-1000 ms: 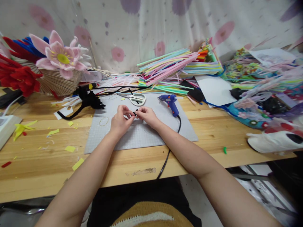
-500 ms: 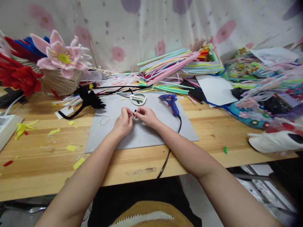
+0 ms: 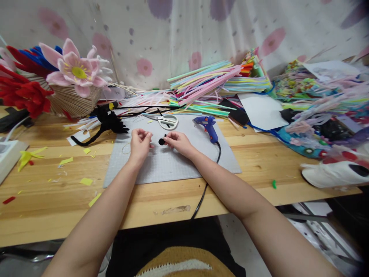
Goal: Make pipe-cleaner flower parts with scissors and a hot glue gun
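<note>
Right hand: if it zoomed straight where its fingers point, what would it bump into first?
Probably the left hand, with the black piece in the right hand's fingers touching first. It might miss if their heights differ; one view can't settle that.

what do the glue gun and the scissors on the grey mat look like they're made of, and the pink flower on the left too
The blue glue gun looks like hard plastic: smooth moulded body, slight sheen. The pale-handled scissors seem to have plastic loops and, judging by their greyish sheen, metal blades. The pink flower with a yellow centre looks soft and matte, probably fuzzy chenille stems, given its velvety petals.
</note>
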`<state>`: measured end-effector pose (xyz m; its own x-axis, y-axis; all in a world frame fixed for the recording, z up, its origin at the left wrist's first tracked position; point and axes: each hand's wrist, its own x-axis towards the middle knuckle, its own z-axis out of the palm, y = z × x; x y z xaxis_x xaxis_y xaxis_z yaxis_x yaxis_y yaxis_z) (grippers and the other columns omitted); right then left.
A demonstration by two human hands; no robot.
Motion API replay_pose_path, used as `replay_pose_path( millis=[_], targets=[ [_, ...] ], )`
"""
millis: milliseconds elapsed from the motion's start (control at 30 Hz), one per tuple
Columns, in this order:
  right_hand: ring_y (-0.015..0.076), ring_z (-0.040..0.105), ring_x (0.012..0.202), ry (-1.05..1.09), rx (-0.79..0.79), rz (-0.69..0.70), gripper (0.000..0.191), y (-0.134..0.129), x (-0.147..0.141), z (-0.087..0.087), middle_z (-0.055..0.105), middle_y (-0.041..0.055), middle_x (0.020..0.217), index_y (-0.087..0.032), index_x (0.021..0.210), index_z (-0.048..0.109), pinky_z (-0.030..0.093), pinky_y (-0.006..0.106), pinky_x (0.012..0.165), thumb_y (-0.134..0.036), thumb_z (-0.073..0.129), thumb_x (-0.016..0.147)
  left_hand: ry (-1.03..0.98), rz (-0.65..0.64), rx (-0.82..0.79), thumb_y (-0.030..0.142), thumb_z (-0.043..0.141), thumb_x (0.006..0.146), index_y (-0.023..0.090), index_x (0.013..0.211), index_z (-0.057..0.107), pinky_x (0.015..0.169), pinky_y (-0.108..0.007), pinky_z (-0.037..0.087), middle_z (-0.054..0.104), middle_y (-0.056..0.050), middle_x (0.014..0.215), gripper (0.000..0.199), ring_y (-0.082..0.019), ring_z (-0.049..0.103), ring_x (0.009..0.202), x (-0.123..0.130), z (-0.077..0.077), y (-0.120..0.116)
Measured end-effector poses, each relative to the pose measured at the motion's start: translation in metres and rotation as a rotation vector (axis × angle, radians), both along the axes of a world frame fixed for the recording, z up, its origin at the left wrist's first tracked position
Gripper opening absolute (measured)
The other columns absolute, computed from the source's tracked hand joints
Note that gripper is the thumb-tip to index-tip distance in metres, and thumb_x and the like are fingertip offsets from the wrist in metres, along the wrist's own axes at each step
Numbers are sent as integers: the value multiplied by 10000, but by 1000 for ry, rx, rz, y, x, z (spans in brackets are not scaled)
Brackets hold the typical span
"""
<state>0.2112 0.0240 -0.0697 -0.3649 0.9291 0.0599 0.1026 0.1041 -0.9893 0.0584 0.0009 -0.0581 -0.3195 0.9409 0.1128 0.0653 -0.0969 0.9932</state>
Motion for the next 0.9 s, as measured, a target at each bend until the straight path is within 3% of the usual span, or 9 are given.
replay_pose_path(
  millis=[167, 267, 367, 533, 733, 900],
  targets=[
    [57, 434, 472, -36, 27, -57, 201, 0, 0, 0, 569, -25, 598, -161, 670, 512, 345, 193, 471, -346, 566, 728, 427, -158, 184, 254, 613, 685, 220, 903, 345, 521, -194, 443, 617, 5, 830, 348, -97, 578, 677, 2, 5, -12],
    [57, 434, 471, -54, 17, -106, 191, 1, 1, 1, 560, -29, 582, -163, 651, 505, 347, 190, 474, -328, 568, 725, 634, -236, 154, 235, 577, 722, 226, 950, 351, 580, -220, 472, 663, 11, 852, 321, -102, 614, 668, 4, 9, -18],
    [63, 443, 471, -68, -3, -138, 182, 1, 1, 3, 558, -29, 569, -163, 637, 506, 354, 195, 479, -308, 580, 717, 757, -219, 100, 240, 565, 736, 230, 978, 360, 597, -240, 479, 686, 18, 861, 317, -108, 626, 621, 5, 12, -21],
    [75, 472, 490, -90, 2, -157, 165, 1, -1, 3, 559, -28, 552, -159, 619, 521, 375, 204, 507, -280, 594, 703, 808, -206, 58, 251, 564, 741, 230, 970, 360, 576, -235, 466, 692, 25, 851, 308, -108, 626, 573, 8, 13, -20],
    [69, 466, 486, -95, 2, -143, 175, 0, -1, 4, 557, -26, 543, -159, 606, 520, 365, 195, 495, -286, 594, 702, 845, -166, 118, 233, 560, 740, 229, 947, 338, 546, -219, 445, 682, 31, 804, 303, -110, 628, 565, 9, 7, -18],
    [70, 466, 476, -103, 1, -126, 175, 0, -2, 4, 556, -26, 533, -161, 604, 519, 368, 193, 483, -284, 599, 699, 764, -140, 124, 210, 576, 713, 227, 899, 295, 523, -211, 439, 670, 29, 783, 337, -94, 605, 509, 11, 5, -16]
  ],
)
